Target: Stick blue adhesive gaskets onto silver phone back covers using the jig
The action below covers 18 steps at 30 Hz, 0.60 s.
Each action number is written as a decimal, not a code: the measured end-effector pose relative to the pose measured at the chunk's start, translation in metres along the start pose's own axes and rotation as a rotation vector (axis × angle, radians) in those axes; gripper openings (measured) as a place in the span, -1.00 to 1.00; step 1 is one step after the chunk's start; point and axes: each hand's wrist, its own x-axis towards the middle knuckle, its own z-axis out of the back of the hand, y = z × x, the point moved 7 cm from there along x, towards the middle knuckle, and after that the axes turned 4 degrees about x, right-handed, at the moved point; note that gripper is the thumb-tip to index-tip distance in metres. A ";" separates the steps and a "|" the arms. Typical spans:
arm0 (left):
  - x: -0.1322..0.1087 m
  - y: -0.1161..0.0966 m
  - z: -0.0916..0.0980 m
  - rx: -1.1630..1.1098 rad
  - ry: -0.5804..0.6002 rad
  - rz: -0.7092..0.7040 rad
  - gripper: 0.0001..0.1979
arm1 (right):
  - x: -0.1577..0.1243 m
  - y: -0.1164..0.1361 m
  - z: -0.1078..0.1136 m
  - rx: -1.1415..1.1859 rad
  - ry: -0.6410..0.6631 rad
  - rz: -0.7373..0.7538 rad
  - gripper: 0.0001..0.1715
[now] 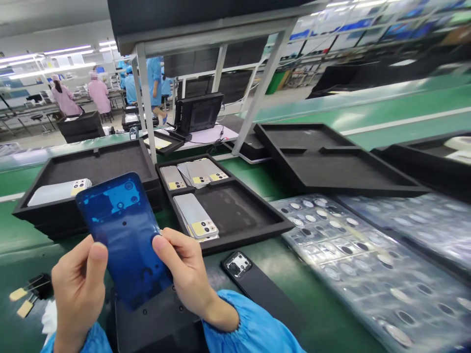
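Note:
Raised in front of me is a blue, translucent-looking phone back cover (127, 240) with round camera cutouts near its top. My left hand (79, 279) pinches its left edge between thumb and fingers. At the right edge, my right hand (187, 269) grips it the same way. Below the cover lies a black block-like fixture (158, 321), partly hidden by my hands. A dark phone-shaped piece (257, 284) with a camera opening rests on the green surface, right of my right hand.
A black tray (253, 220) holds several silver phone covers (196, 215). More covers lie in stacked trays (99, 162) at left. Clear blister trays (346, 264) with round parts spread at right, near a tilted black tray (342, 169). Binder clips (37, 289) lie at far left.

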 end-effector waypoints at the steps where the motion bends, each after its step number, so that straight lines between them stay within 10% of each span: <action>1: 0.001 -0.003 0.002 0.050 -0.043 -0.052 -0.45 | 0.000 0.000 0.000 0.000 0.011 0.000 -0.48; 4: 0.002 -0.010 0.003 0.051 -0.063 -0.166 -0.46 | 0.002 0.000 -0.001 -0.013 0.062 -0.005 -0.53; 11: 0.001 -0.029 -0.012 -0.027 0.292 -0.433 -0.59 | 0.002 0.013 0.007 -0.045 0.074 0.131 -0.52; 18: -0.003 -0.027 -0.014 -0.153 0.232 -0.340 -0.48 | -0.008 0.016 0.009 -0.057 0.032 0.225 -0.40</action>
